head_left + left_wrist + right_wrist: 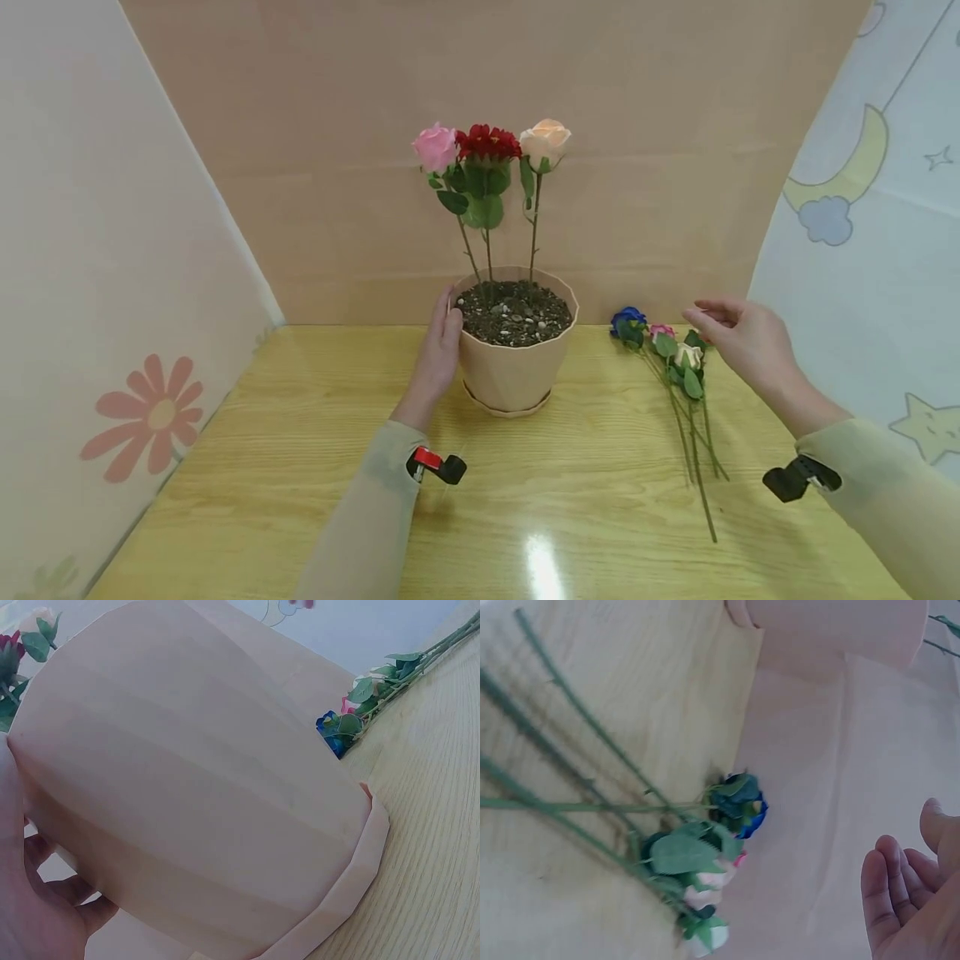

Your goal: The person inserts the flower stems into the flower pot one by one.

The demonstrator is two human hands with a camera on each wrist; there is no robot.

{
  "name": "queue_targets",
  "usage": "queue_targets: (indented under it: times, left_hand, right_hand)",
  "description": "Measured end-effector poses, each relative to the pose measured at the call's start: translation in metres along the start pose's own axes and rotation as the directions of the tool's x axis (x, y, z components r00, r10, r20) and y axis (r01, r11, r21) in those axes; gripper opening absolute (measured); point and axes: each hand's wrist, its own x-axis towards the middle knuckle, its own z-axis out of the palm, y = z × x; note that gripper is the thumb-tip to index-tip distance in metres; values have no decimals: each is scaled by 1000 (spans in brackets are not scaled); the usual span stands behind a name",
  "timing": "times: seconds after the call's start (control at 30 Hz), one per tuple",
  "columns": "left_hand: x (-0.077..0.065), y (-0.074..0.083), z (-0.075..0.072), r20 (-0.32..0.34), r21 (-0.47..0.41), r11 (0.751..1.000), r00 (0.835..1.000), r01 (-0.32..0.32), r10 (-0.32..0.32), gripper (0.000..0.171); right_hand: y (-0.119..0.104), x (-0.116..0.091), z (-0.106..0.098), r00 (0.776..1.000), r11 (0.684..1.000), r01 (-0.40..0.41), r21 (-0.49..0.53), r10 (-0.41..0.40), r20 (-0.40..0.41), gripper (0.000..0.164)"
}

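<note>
A pale peach flowerpot, filled with dark soil and pebbles, stands on its saucer. Upright in the soil are a pink rose, a dark red flower and a peach rose. My left hand holds the pot's left side near the rim; in the left wrist view its fingers bend against the wall. Above the loose flowers at right hovers my right hand, fingers loosely bent, holding nothing. Below it lie a blue rose, a pink rose and a cream rose.
The loose stems cross one another and point toward the table's front. A brown paper backdrop rises behind the wooden table. Patterned white panels flank it on both sides.
</note>
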Motion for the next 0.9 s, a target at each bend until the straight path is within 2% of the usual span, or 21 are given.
queue_targets:
  times: [0.2,0.43,0.6,0.9]
  left_hand:
    - [2,0,-3,-5,12,1000,1000,7,-7,65]
    - [1,-1,-7,1,-6,1000,1000,3,-3,64]
    - [2,-1,-7,-6,-2,1000,1000,-10,10,63]
    - [0,-3,-3,4,6,1000,1000,-2,2,64]
  right_hand:
    - [24,-13,8,999,999,-7,-31,9,43,64]
    - [45,-29,30,994,999,-27,-45,32,106,62]
    - [53,-39,44,984,997,-58,-58,67,168,63]
    - [60,-45,65,974,990,-32,-139,62,218,59]
